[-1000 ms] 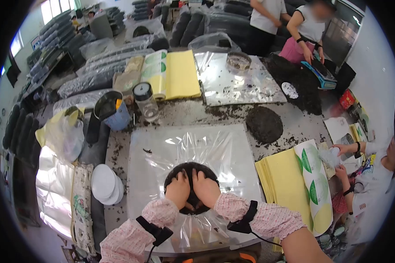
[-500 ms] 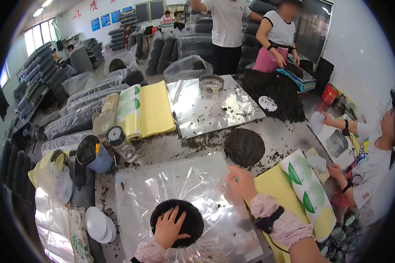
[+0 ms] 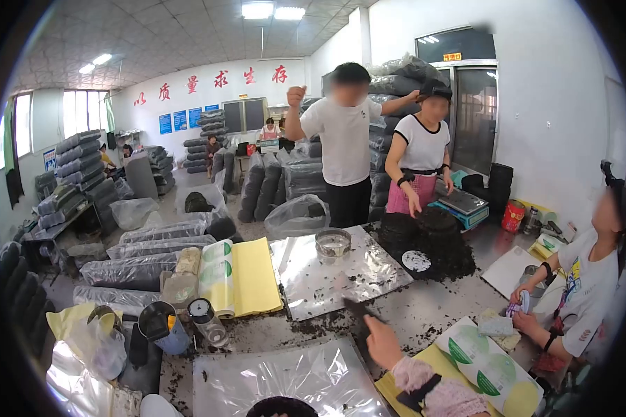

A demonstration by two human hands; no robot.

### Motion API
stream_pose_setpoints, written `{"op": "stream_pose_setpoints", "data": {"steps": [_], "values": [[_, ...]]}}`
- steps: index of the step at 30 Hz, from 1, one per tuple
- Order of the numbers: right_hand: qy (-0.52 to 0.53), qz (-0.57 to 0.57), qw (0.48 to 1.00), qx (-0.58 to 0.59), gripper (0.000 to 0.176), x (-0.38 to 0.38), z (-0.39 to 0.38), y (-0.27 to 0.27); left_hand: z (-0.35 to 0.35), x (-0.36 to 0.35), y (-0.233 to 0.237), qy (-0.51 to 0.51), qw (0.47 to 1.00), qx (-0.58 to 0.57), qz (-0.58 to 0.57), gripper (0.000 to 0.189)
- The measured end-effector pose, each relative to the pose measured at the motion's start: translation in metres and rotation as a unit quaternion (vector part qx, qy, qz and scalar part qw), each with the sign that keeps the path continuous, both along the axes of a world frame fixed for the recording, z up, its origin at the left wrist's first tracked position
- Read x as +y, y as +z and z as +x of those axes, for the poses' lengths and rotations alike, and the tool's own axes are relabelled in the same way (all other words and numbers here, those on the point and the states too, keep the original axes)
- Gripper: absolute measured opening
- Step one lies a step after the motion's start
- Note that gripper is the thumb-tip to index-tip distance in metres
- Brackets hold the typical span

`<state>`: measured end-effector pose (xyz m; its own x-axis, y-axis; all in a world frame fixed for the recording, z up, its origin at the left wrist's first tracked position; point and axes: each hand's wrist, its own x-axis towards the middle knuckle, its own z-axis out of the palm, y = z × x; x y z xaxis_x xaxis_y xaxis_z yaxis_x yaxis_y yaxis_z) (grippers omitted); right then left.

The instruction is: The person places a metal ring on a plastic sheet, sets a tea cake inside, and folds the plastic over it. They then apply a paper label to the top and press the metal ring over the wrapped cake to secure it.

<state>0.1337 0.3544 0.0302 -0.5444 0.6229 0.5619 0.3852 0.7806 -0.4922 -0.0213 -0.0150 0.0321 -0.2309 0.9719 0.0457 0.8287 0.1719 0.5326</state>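
My right hand [image 3: 384, 342] is closed on the edge of a dark round cake of crumbly leaf-like material [image 3: 358, 314], tilted up off the table and blurred. Only a sliver of my left hand [image 3: 279, 415] shows at the bottom edge, inside a round black-lined hollow [image 3: 282, 403]. Its fingers are mostly cut off by the frame. Clear plastic film [image 3: 306, 372] spreads in creases around that hollow, over a shiny metal sheet [image 3: 212, 375].
Beyond lie another metal sheet [image 3: 299, 302] with a metal ring [image 3: 333, 243], yellow paper [image 3: 254, 274] and a dark leaf heap [image 3: 459, 257]. A jar [image 3: 209, 323] and bucket [image 3: 163, 326] stand left. One co-worker [image 3: 581, 278] sits right; two people stand behind the table.
The view has tilted upward, leaving my left hand almost out of frame. My right hand has reached forward and lifted the dark cake that lay flat. The co-worker at right has drawn both hands together.
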Motion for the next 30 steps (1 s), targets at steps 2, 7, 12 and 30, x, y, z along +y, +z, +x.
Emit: {"op": "stream_pose_setpoints", "data": {"steps": [2, 7, 12, 30], "values": [[0.111, 0.120, 0.986, -0.038, 0.051, -0.082, 0.001, 0.047, -0.007, -0.003, 0.012, 0.092, 0.974, -0.166, 0.121, 0.054], [0.415, 0.190, 0.887, -0.071, 0.046, -0.224, 0.020, 0.009, -0.059, -0.011, 0.004, 0.192, 0.741, -0.620, 0.171, 0.054], [0.436, 0.153, 0.879, -0.116, 0.052, -0.236, 0.027, -0.020, -0.050, -0.028, -0.022, 0.164, 0.934, -0.210, 0.239, 0.060], [0.405, 0.029, 0.863, -0.300, 0.081, -0.226, -0.062, -0.029, -0.024, 0.009, 0.001, -0.189, 0.960, 0.186, 0.095, 0.048]]}}
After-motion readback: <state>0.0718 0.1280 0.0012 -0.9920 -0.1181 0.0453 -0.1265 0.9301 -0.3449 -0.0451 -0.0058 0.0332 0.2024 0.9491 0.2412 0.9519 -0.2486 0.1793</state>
